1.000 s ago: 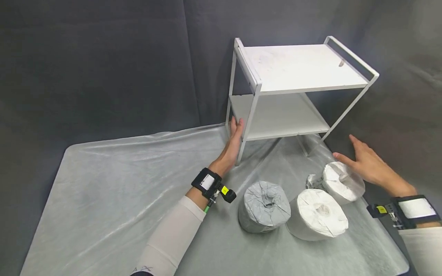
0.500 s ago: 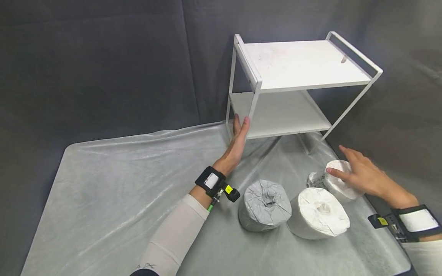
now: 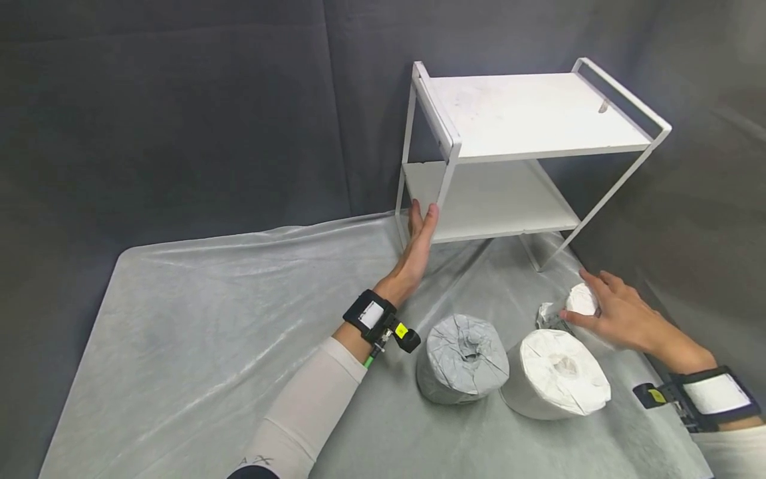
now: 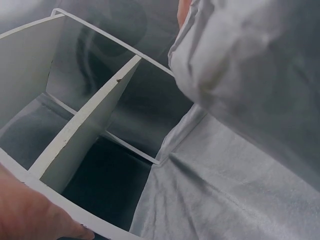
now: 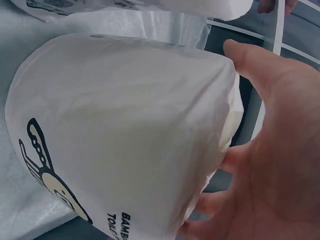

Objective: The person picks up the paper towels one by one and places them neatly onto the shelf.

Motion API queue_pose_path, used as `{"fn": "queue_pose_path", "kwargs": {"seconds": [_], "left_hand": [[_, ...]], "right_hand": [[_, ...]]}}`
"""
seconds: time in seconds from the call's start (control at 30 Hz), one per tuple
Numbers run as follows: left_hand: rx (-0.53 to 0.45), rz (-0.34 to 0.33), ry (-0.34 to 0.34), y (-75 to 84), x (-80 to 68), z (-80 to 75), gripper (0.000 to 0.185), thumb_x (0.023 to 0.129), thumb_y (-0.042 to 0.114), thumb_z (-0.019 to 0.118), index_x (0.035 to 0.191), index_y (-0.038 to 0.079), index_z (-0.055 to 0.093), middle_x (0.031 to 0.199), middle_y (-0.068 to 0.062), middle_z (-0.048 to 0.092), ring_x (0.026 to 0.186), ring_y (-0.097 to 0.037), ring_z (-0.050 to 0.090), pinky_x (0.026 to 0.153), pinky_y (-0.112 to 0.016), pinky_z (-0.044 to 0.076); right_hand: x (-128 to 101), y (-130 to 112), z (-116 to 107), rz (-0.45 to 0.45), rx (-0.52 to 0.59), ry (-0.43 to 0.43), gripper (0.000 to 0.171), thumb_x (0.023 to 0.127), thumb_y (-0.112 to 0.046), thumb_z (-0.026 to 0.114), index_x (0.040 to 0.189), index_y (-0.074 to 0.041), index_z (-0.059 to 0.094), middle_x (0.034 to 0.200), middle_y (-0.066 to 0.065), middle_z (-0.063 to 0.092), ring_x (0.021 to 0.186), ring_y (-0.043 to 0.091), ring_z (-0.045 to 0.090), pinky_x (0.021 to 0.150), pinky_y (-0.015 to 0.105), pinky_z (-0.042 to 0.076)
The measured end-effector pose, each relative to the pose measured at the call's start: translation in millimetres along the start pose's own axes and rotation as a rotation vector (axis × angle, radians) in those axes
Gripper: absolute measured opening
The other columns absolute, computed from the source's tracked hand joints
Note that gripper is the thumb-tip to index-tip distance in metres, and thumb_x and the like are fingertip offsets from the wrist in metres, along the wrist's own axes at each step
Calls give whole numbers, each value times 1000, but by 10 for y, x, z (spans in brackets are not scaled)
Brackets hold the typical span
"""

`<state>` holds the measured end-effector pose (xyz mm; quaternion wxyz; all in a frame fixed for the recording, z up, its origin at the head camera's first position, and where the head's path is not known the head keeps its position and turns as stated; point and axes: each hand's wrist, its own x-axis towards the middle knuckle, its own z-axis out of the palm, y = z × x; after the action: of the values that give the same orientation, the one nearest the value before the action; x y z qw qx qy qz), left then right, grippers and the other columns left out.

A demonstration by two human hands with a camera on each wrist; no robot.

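My left hand [image 3: 413, 256] rests against the near left leg of a white two-tier shelf rack [image 3: 538, 120], fingers and thumb fairly straight. In the left wrist view, part of that hand [image 4: 30, 210] lies along the white frame. My right hand [image 3: 628, 319] is spread over the rearmost paper-wrapped toilet roll [image 3: 580, 303], covering much of its top. The right wrist view shows this roll [image 5: 125, 125] tipped in the picture, with the thumb at one edge and several fingertips right at the opposite edge of its end. Printed lettering and a cartoon figure mark its wrapper.
Two more wrapped rolls stand in front, a white roll [image 3: 565, 369] and a greyish roll [image 3: 467, 352], side by side. A grey cloth [image 3: 227, 332] covers the table. Dark curtains [image 3: 209, 120] hang behind and at the right.
My right hand has come down and left from beyond the rear roll to over its top. My left hand has slid slightly up and right along the rack's leg.
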<state>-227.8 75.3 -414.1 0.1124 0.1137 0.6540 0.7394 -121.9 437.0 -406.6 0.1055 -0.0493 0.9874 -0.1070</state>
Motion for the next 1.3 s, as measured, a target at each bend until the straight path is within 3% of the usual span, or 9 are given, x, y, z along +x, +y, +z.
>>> {"fn": "queue_pose_path", "kwargs": {"seconds": [0.47, 0.63, 0.87, 1.3], "left_hand": [[-19, 13, 20, -24, 3, 60, 90, 105, 69, 27, 171, 22, -12, 177, -3, -19, 162, -21, -18, 130, -54, -7], [-26, 25, 26, -42, -1, 60, 90, 105, 69, 27, 170, 21, -13, 177, -3, -19, 162, -22, -18, 130, -55, -6], [-13, 28, 37, -42, 4, 66, 94, 103, 73, 27, 170, 21, -14, 175, -1, -25, 161, -22, -22, 129, -56, -9], [6, 23, 32, -44, 41, 65, 93, 103, 72, 26, 170, 21, -14, 175, 0, -25, 161, -22, -22, 129, -55, -8]], "right_hand": [[-13, 1, 7, 49, -33, -28, 103, 89, -60, 74, 154, 6, 31, 144, 54, 30, 110, 72, 53, 83, 73, 51], [-9, 11, 18, 48, -32, -28, 102, 87, -60, 77, 152, 5, 33, 143, 53, 32, 107, 68, 56, 80, 71, 53], [13, 48, 22, 3, -27, 24, 89, 88, -49, 78, 148, 4, 40, 133, 49, 45, 102, 61, 61, 74, 64, 54], [54, 88, -33, -8, -37, 67, 89, 87, -48, 80, 149, 4, 43, 132, 46, 47, 100, 57, 62, 70, 62, 54]]}}
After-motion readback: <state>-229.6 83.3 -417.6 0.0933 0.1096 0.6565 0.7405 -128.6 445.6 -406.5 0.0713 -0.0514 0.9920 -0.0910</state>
